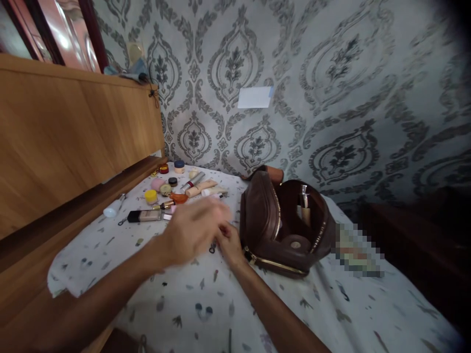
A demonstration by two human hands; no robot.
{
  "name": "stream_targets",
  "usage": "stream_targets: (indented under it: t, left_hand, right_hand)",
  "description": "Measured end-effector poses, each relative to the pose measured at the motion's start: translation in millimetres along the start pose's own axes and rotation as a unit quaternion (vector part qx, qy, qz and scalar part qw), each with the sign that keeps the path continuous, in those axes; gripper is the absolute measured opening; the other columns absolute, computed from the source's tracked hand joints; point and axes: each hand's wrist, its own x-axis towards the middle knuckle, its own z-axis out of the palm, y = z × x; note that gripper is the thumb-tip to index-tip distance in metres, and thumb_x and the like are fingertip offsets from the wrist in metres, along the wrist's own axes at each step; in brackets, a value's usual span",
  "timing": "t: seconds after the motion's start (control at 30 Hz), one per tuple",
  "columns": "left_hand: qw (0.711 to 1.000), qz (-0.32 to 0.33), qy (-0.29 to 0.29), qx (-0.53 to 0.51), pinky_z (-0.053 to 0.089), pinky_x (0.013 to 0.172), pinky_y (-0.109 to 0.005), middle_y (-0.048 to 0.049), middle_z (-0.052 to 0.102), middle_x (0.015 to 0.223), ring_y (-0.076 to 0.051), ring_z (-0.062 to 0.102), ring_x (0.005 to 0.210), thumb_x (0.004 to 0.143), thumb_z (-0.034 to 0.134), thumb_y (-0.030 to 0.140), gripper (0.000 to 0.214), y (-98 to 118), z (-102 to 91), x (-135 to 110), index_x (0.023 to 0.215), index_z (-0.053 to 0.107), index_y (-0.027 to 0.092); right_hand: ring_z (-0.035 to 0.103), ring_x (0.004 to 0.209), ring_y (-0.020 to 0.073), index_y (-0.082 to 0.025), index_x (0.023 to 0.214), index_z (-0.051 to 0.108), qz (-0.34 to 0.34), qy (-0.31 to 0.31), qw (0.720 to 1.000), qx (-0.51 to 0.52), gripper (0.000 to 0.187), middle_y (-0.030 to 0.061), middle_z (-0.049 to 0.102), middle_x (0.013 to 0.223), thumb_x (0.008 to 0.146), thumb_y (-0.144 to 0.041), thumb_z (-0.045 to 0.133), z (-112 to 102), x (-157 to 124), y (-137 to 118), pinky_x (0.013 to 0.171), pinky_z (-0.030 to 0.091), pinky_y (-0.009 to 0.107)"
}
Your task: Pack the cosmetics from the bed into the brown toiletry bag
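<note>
My left hand [196, 228] is blurred, its back toward me and its fingers curled in close to my right hand. My right hand [231, 245] is closed in a pinch just below it. Whatever the two hold is hidden by the fingers. Right beside my right hand stands a brown handbag [259, 211], unzipped, with a light tube [305, 215] upright inside. Left of the hands lie a foundation bottle with a black cap [144, 216], a gold and black lipstick tube [164, 204], an orange item [178, 198] and a beige tube [200, 188].
Further back on the printed cloth [206, 304] are a yellow-lidded jar [150, 196], a blue-lidded jar [179, 166] and a silver tube [193, 181]. A white bottle [115, 206] lies by the wooden board [81, 122] at left. Patterned wallpaper [235, 59] rises behind.
</note>
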Motion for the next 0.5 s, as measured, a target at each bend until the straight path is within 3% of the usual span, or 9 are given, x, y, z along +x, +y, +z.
stream_targets:
  t: [0.1,0.17,0.23,0.33,0.4,0.5]
  left_hand:
    - [0.972,-0.139,0.033,0.186,0.051,0.089,-0.038,-0.0084,0.065,0.103,-0.023,0.061,0.101,0.093,0.039,0.013,0.025,-69,2.0,4,0.103,0.061,0.019]
    - [0.931,-0.241,0.058,0.269,0.048,0.093,-0.042,-0.0127,0.061,0.11,-0.027,0.057,0.108,0.09,0.044,0.013,0.023,-112,2.0,-13,0.105,0.061,0.016]
    - [0.897,-0.306,0.063,0.313,0.047,0.092,-0.043,-0.0131,0.059,0.112,-0.029,0.055,0.109,0.091,0.045,0.016,0.022,-141,-0.5,-35,0.107,0.061,0.017]
    - [0.877,-0.33,0.012,0.35,0.046,0.091,-0.043,-0.0134,0.06,0.11,-0.03,0.056,0.106,0.095,0.047,0.026,0.023,-161,-4.7,-61,0.111,0.061,0.018]
    - [0.87,-0.342,-0.019,0.356,0.046,0.089,-0.042,-0.0134,0.063,0.107,-0.03,0.058,0.102,0.096,0.046,0.032,0.027,-165,-5.3,-68,0.113,0.06,0.017]
    - [0.863,-0.356,-0.064,0.352,0.045,0.087,-0.04,-0.0123,0.069,0.102,-0.03,0.06,0.099,0.096,0.047,0.037,0.03,-165,-3.1,-70,0.115,0.061,0.017]
  right_hand:
    - [0.056,0.05,0.013,-0.018,0.084,0.065,-0.002,-0.033,0.999,-0.028,0.028,-0.0005,0.064,0.066,0.084,-0.045,0.058,-2,-1,-1,0.047,0.044,0.024]
    - [0.059,0.056,0.0147,-0.018,0.089,0.065,-0.032,-0.037,0.993,-0.11,0.025,0.0006,0.065,0.07,0.087,-0.041,0.054,-2,-4,-5,0.053,0.045,0.025]
    - [0.062,0.065,0.0164,-0.019,0.096,0.066,-0.077,-0.047,0.969,-0.229,0.02,0.0025,0.068,0.078,0.088,-0.032,0.054,0,-10,-10,0.06,0.046,0.027]
    - [0.065,0.08,0.019,-0.021,0.098,0.067,-0.122,-0.088,0.909,-0.389,0.015,0.0049,0.07,0.092,0.087,-0.02,0.058,5,-17,-19,0.068,0.045,0.028]
    - [0.065,0.089,0.0208,-0.021,0.094,0.067,-0.116,-0.105,0.877,-0.455,0.013,0.0057,0.07,0.095,0.086,-0.016,0.059,7,-19,-23,0.07,0.043,0.027]
    - [0.064,0.089,0.0202,-0.021,0.09,0.067,-0.083,-0.118,0.856,-0.497,0.012,0.0047,0.07,0.093,0.089,-0.013,0.058,8,-17,-28,0.069,0.042,0.027]
